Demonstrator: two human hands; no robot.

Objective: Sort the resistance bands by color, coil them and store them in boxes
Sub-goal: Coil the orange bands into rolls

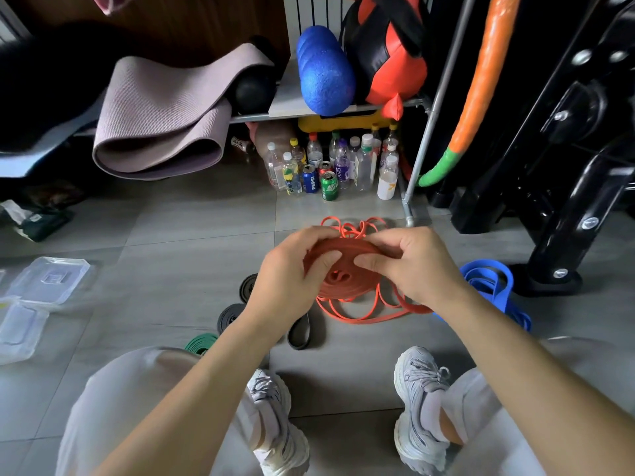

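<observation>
Orange-red band coil (343, 269) is held above the tiled floor (189, 235) between both hands: the left hand (288, 273) is curled around its left edge, and the fingers (369, 261) of the right hand (412, 262) are pinched on its upper face. Loose thin orange bands (360, 316) are laid on the floor directly beneath the coil, with black coils (228, 316) and a green band (201, 341) to the left and blue bands (491, 283) to the right. Clear plastic boxes (48, 280) are placed on the floor at the far left, well apart from the bands.
</observation>
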